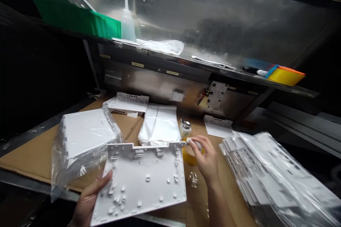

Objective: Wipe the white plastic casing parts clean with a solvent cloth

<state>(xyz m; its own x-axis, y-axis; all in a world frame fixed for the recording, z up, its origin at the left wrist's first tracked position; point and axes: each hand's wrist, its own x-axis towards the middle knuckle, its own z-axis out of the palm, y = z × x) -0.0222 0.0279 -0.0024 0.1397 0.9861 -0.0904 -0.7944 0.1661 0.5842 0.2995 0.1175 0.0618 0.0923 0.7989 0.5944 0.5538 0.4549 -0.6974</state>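
My left hand (92,197) grips the left edge of a white plastic housing panel (149,184), thumb on top and the other fingers hidden beneath. The panel is tilted, its inner side with clips and small posts facing me. Just right of its upper corner, my right hand (207,158) has thumb and fingers pinched on a small white wad (189,140), which looks like cloth or cotton. Directly below that hand is a round yellow container (188,156), partly hidden by it. A small white bottle with a metal cap (185,128) stands just behind the container.
Bagged white panels are piled at left (87,127) and at right (277,170). A stack of clear plastic bags (161,122) lies behind my panel. More white panels stand at the back. Overhead, a metal shelf carries a squeeze bottle (128,23) and a yellow tape roll (286,75).
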